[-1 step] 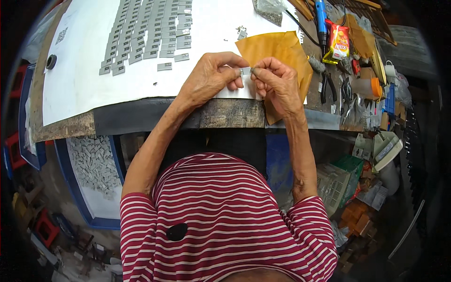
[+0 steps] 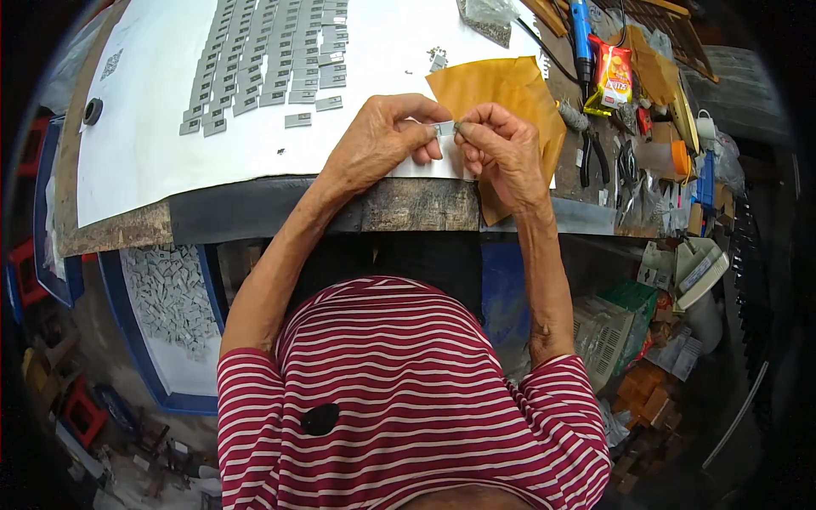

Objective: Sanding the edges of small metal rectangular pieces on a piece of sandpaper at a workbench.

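Just above the table's near edge, my left hand (image 2: 380, 141) pinches a small flat grey rectangular piece (image 2: 444, 128) between thumb and fingers. My right hand (image 2: 507, 155) is closed in a pinch at the right end of that piece. Whether a tiny part sits between the right fingertips, I cannot make out. Similar grey pieces (image 2: 299, 121) lie in slanting rows on white sheeting (image 2: 170, 161) to the left. A brown paper sheet (image 2: 484, 81) lies behind and under my right hand.
A plastic bag of tiny parts (image 2: 486, 24) lies at the back. Pliers (image 2: 592, 160), a blue-handled tool (image 2: 581, 34) and a red-yellow packet (image 2: 612, 75) crowd the right side. A black ring (image 2: 93, 111) lies far left. Below stands a blue tray (image 2: 183, 403) of grey pieces.
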`<state>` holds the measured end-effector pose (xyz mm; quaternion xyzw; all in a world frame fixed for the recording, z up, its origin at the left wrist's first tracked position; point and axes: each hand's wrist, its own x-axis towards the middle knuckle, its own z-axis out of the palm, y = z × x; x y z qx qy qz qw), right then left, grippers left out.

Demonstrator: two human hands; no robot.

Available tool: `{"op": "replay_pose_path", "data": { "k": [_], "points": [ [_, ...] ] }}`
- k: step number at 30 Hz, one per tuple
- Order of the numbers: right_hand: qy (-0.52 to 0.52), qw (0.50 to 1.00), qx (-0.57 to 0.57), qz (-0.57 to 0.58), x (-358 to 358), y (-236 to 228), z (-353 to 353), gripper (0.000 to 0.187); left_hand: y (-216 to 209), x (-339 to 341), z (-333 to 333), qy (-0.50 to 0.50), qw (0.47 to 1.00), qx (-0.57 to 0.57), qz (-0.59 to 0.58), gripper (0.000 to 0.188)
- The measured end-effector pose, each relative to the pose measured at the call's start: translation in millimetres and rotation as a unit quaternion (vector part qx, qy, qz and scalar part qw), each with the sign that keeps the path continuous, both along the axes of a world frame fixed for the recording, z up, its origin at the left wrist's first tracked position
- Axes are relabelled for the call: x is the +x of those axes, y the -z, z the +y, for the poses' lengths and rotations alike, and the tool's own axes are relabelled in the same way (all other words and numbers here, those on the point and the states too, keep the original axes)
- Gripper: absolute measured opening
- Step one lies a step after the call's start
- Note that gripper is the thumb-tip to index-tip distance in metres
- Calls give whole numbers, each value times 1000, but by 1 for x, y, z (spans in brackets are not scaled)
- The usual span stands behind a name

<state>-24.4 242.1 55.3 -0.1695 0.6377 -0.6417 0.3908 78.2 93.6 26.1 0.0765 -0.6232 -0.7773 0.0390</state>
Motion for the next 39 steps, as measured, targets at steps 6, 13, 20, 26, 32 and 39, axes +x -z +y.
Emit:
{"op": "replay_pose_path", "data": {
  "k": [6,13,20,26,32,39],
  "points": [
    [-8,1000,3,27,2,-1,-4,9,3,0,1,25,999,39,8,25],
    [-17,999,7,42,1,-3,-8,9,1,-1,0,-25,999,26,13,19],
    [26,999,-18,38,5,-5,-5,9,3,-2,1,-81,993,82,22,20],
    [42,998,-17,31,12,-6,-4,10,4,-2,3,-91,994,48,46,22],
    [56,998,-26,5,15,1,-5,13,0,-1,3,-70,997,5,24,22],
    [64,998,-16,-12,19,-1,-6,13,-6,0,7,-66,998,-7,12,19]
  ]
}}
